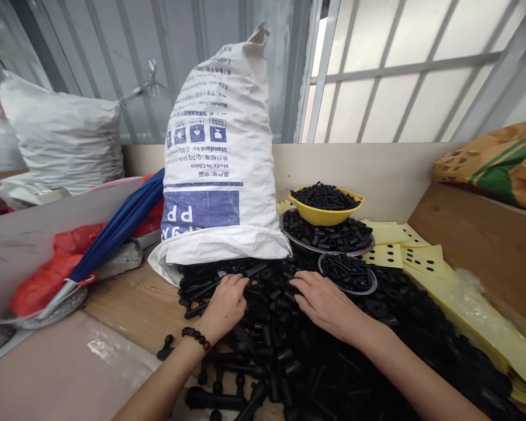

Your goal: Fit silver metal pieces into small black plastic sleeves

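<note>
A heap of black rubber or plastic parts [284, 351] spreads over the wooden table below an upside-down white woven sack [221, 146], whose rolled mouth lies on the parts. My left hand [228, 301], with a dark bead bracelet at the wrist, rests on the parts just in front of the sack mouth; its fingers bend down, and what they may grip is hidden. To the right, my right hand [322, 298] lies palm down over the heap with its fingers apart, beside a small clear bowl [372, 286] of thin black pieces.
Behind the clear bowl, a yellow bowl [326, 216] of black pieces sits on a metal basin [293, 240] of black parts. Yellow sheets [386, 254] lie at right. At left are a folded blue umbrella [118, 225], red bags [48, 280] and a full white sack [70, 134].
</note>
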### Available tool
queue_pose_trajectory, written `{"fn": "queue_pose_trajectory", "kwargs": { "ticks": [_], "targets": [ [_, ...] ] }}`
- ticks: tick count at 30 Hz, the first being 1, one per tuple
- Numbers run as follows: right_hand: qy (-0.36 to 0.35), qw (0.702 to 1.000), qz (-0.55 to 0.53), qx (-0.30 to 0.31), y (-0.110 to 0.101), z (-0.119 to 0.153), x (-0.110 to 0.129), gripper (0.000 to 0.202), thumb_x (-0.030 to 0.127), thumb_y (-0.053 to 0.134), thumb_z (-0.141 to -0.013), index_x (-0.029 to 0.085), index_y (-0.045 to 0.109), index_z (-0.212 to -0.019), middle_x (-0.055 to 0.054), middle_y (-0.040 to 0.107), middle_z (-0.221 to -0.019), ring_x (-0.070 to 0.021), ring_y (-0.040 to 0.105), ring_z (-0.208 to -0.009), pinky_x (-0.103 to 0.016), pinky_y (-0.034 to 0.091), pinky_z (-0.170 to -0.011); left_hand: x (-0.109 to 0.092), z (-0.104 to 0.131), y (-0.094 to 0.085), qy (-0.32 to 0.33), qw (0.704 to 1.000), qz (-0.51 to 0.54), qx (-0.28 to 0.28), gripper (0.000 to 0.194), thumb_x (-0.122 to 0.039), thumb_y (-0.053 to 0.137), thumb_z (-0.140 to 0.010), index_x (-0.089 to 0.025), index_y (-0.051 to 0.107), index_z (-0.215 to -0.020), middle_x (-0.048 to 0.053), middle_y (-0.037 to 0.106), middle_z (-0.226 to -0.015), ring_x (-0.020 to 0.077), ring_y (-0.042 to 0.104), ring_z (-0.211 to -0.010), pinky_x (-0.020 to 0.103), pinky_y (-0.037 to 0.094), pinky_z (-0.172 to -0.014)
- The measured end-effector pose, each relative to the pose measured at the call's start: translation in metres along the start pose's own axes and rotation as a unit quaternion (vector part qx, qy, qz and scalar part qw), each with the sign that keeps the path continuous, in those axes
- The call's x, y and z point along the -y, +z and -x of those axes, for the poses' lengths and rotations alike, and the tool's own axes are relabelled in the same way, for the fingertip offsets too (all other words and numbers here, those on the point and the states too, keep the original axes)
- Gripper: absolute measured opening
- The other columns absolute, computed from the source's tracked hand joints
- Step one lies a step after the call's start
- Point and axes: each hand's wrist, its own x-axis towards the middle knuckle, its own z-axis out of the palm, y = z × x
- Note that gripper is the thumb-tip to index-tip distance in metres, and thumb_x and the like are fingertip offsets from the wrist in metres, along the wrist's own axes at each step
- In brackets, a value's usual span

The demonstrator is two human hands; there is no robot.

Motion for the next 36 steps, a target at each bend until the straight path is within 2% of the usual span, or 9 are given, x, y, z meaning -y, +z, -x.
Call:
{"fn": "queue_pose_trajectory", "kwargs": {
  "ticks": [4, 8, 15, 22, 26, 28, 30, 33, 36],
  "targets": [
    [-0.039, 0.999, -0.016, 0.02, -0.005, -0.014, 0.032, 0.048, 0.036, 0.021, -0.093, 0.033, 0.04, -0.137, -0.003, 0.018, -0.13, -0.004, 0.019, -0.12, -0.033, 0.028, -0.114, 0.018, 0.005, 0.012, -0.03, 0.999, -0.039, -0.004, 0.047, -0.015, 0.047, -0.081, -0.012, 0.052, -0.128, 0.011, 0.041, -0.139, 0.0308, 0.028, -0.131, 0.05, 0.026, -0.105],
    [-0.083, 0.995, 0.01, 0.06, 0.006, -0.024, 0.053, 0.041, 0.04, 0.028, -0.09, 0.027, 0.051, -0.121, -0.002, 0.023, -0.126, -0.0111, 0.016, -0.121, -0.045, 0.023, -0.107, 0.012, 0.008, 0.022, -0.037, 0.998, -0.05, -0.012, 0.046, -0.022, 0.044, -0.084, -0.016, 0.051, -0.129, 0.009, 0.044, -0.138, 0.0289, 0.038, -0.123, 0.051, 0.031, -0.098],
    [-0.067, 0.995, 0.043, 0.067, 0.009, -0.014, 0.033, 0.041, 0.03, 0.028, -0.084, 0.022, 0.056, -0.113, -0.003, 0.027, -0.122, -0.0118, 0.014, -0.119, -0.046, 0.021, -0.107, -0.011, 0.003, 0.036, -0.009, 0.999, -0.031, -0.034, 0.045, -0.027, 0.046, -0.082, -0.014, 0.053, -0.125, 0.01, 0.052, -0.127, 0.0309, 0.043, -0.113, 0.048, 0.035, -0.091],
    [-0.009, 0.995, 0.069, 0.068, 0.001, 0.007, 0.008, 0.04, 0.026, 0.027, -0.085, 0.023, 0.056, -0.112, -0.001, 0.024, -0.125, -0.0111, 0.013, -0.12, -0.042, 0.023, -0.109, -0.019, -0.005, 0.038, 0.026, 0.999, 0.034, -0.024, 0.044, -0.027, 0.045, -0.087, -0.012, 0.053, -0.128, 0.011, 0.049, -0.131, 0.0266, 0.042, -0.118, 0.039, 0.033, -0.103],
    [0.01, 0.994, 0.081, 0.071, -0.007, 0.024, 0.009, 0.041, 0.029, 0.032, -0.085, 0.026, 0.055, -0.118, 0.001, 0.018, -0.13, -0.0156, 0.007, -0.123, -0.045, 0.019, -0.112, 0.002, 0.021, 0.004, 0.062, 0.997, 0.05, 0.007, 0.049, -0.035, 0.048, -0.089, -0.013, 0.05, -0.132, 0.01, 0.035, -0.144, 0.0229, 0.028, -0.133, 0.033, 0.02, -0.112],
    [-0.008, 0.997, 0.066, 0.049, -0.008, 0.029, 0.019, 0.044, 0.028, 0.029, -0.085, 0.026, 0.054, -0.121, 0.001, 0.015, -0.132, -0.0157, 0.005, -0.124, -0.046, 0.016, -0.113, 0.019, 0.045, -0.016, 0.053, 0.995, 0.032, 0.074, 0.064, -0.05, 0.053, -0.084, -0.02, 0.042, -0.14, 0.006, 0.021, -0.151, 0.0242, 0.015, -0.139, 0.039, 0.013, -0.114],
    [-0.058, 0.997, 0.036, 0.048, -0.005, 0.028, 0.035, 0.048, 0.023, 0.024, -0.085, 0.025, 0.051, -0.126, 0.001, 0.014, -0.133, -0.0124, 0.007, -0.124, -0.045, 0.016, -0.114, 0.034, 0.068, -0.027, -0.009, 0.985, 0.025, 0.169, 0.086, -0.056, 0.06, -0.076, -0.022, 0.026, -0.147, 0.004, 0.004, -0.155, 0.0242, 0.0, -0.142, 0.04, 0.009, -0.115],
    [-0.155, 0.984, 0.01, 0.087, 0.008, 0.018, 0.059, 0.054, 0.018, 0.019, -0.085, 0.026, 0.044, -0.133, 0.0, 0.014, -0.133, -0.0085, 0.012, -0.123, -0.042, 0.019, -0.114, 0.045, 0.09, -0.023, -0.062, 0.976, 0.017, 0.206, 0.094, -0.053, 0.06, -0.075, -0.02, 0.014, -0.15, 0.003, -0.005, -0.155, 0.0232, -0.006, -0.142, 0.043, 0.005, -0.115],
    [-0.169, 0.977, 0.037, 0.126, 0.022, 0.008, 0.072, 0.053, 0.02, 0.019, -0.086, 0.025, 0.045, -0.132, -0.001, 0.011, -0.134, -0.0091, 0.014, -0.122, -0.045, 0.016, -0.114, 0.038, 0.093, 0.0, -0.043, 0.986, 0.026, 0.159, 0.083, -0.041, 0.058, -0.077, -0.02, 0.021, -0.149, 0.003, -0.003, -0.155, 0.0237, -0.007, -0.142, 0.04, 0.006, -0.115]
  ]
}}
